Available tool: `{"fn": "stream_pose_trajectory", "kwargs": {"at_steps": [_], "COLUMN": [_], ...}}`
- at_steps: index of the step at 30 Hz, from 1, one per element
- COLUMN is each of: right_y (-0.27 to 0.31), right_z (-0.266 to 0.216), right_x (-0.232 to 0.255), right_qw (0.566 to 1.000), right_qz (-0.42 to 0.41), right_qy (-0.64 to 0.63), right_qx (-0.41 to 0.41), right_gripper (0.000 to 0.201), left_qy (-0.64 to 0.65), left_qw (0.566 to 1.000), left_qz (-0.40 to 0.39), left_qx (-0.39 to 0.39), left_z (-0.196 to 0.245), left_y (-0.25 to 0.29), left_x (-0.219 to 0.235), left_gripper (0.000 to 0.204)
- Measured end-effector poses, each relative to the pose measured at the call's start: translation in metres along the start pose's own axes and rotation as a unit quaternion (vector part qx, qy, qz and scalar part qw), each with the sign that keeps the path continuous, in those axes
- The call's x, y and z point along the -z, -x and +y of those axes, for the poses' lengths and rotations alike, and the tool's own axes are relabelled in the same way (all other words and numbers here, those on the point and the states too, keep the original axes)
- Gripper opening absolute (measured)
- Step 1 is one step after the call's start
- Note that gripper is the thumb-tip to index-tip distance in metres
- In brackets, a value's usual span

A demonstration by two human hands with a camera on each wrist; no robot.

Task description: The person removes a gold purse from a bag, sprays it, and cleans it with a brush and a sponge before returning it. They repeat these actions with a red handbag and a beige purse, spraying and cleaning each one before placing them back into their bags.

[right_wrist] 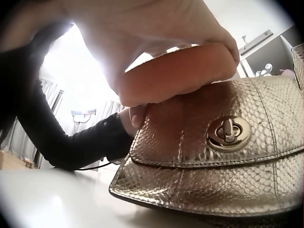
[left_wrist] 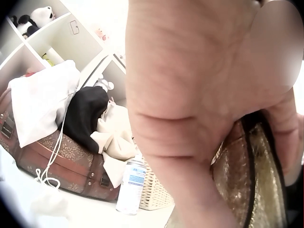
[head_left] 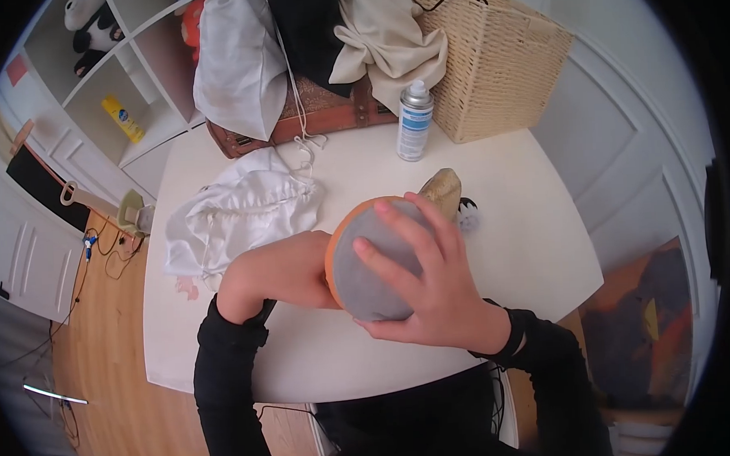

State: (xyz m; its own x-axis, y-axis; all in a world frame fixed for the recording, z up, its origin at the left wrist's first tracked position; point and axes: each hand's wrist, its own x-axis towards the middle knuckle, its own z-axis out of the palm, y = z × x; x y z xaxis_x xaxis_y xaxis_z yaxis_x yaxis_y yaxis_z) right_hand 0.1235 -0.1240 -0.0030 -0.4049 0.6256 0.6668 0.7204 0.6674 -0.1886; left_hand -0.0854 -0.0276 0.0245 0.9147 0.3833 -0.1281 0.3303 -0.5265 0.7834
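A gold snakeskin-textured handbag (right_wrist: 209, 166) with a turn-lock clasp (right_wrist: 229, 133) is tilted over the white table; in the head view only its end (head_left: 442, 190) shows past the round pad. My left hand (head_left: 289, 272) grips the bag's edge, fingers bent round it in the left wrist view (left_wrist: 190, 95). My right hand (head_left: 437, 294) holds a round pad (head_left: 382, 256), grey on top with an orange layer below. In the right wrist view the orange layer (right_wrist: 178, 73) lies against the bag's upper part, under my right hand (right_wrist: 152, 28).
A spray can (head_left: 414, 121) stands behind the bag, near a wicker basket (head_left: 496, 67). White cloth (head_left: 246, 205) lies at the table's left. A brown case (head_left: 319, 112) with cloths over it stands at the back. A small black-and-clear object (head_left: 468, 215) is right of the bag.
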Motion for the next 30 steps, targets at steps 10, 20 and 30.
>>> {"fn": "stream_pose_trajectory", "kwargs": {"at_steps": [10,20,30], "right_y": [-0.009,0.009,0.025], "right_z": [0.004,0.010,0.016], "right_x": [0.004,-0.003,0.033], "right_qw": [0.997,0.989,0.965], "right_qz": [-0.064,-0.139,-0.246], "right_qy": [-0.039,-0.033,-0.090], "right_qx": [0.013,0.028,-0.008], "right_gripper": [0.077,0.071,0.066], "left_qy": [0.071,0.199,0.164], "left_qw": [0.997,0.974,0.974], "left_qz": [-0.007,0.073,0.126], "left_qx": [0.023,0.076,0.096], "left_z": [-0.017,-0.019,-0.013], "left_y": [-0.002,0.000,-0.012], "left_x": [0.015,0.021,0.010], "left_gripper": [0.085,0.062,0.054]}}
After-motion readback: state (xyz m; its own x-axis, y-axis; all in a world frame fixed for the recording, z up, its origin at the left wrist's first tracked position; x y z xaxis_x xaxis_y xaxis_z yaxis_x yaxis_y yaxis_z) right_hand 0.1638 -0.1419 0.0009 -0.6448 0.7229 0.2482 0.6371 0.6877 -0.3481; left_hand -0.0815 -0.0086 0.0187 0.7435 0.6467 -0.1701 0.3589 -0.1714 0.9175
